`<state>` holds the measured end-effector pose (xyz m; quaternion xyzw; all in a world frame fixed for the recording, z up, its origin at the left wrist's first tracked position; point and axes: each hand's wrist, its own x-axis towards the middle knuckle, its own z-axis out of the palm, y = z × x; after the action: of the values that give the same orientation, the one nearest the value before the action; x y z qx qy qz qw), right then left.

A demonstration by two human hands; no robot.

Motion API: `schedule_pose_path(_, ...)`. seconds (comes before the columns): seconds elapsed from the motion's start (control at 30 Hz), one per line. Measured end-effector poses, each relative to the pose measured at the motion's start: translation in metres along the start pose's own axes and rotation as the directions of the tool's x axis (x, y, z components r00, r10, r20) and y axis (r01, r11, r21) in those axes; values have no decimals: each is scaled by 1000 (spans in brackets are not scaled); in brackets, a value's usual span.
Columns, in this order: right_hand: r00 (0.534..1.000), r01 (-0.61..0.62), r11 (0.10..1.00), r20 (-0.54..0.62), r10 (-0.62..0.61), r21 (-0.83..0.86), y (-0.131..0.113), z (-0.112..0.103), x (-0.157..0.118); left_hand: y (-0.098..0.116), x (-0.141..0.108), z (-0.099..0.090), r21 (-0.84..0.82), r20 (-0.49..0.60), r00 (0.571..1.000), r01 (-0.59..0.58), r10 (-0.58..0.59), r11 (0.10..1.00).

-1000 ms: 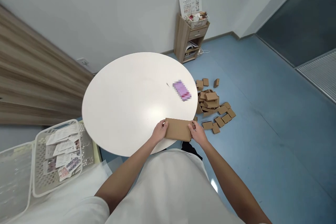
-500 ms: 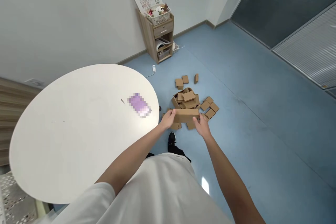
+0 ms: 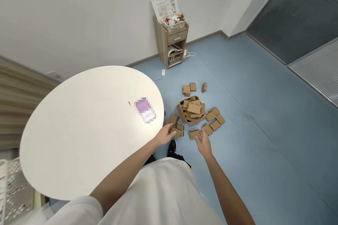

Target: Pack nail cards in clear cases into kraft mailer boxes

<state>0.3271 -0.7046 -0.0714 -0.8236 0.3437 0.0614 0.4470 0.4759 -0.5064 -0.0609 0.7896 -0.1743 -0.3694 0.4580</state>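
Note:
My left hand reaches forward past the table edge, fingers apart, with nothing in its grasp. Behind its fingertips, small cardboard boxes lie heaped on the floor. My right hand is also empty and its fingers are spread. Beyond it, a flat cardboard box and a joined row of more boxes rest on the floor. Further off stands a larger open carton, filled with several small brown boxes piled above its rim.
A white oval table fills the left side, bearing a pixelated purple item. By the wall stands a wooden cabinet with a basket on top. A white plug on a cord and more boxes lie on the blue floor.
The long cardboard box held between both hands has left them; which floor box it is, I cannot tell. Both hands have opened, and the view has shifted slightly.

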Motion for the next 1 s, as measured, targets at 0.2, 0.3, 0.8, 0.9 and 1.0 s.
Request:
schedule_pose_path(0.2, 951, 300, 952, 90, -294, -57, -58, 45, 9, -55, -83, -43, 30, -144, 983, 119, -114, 992)
schedule_pose_path(0.3, 901, 410, 905, 206, -381, -118, -105, 73, 18, -78, -116, -68, -22, -251, 950, 185, -184, 983)
schedule_pose_path(0.8, 881, 423, 683, 447, -156, -596, -212, 175, 27, -151, -190, -101, -138, -395, 857, 301, -331, 943)
schedule_pose_path(0.9, 875, 446, 657, 452, -176, -608, -217, 184, 42, -150, -191, -98, -145, -451, 827, 303, -335, 942)
schedule_pose_path(1.0, 872, 456, 637, 455, -180, -622, -221, 190, 56, -146, -192, -95, -169, -515, 778, 319, -360, 932)
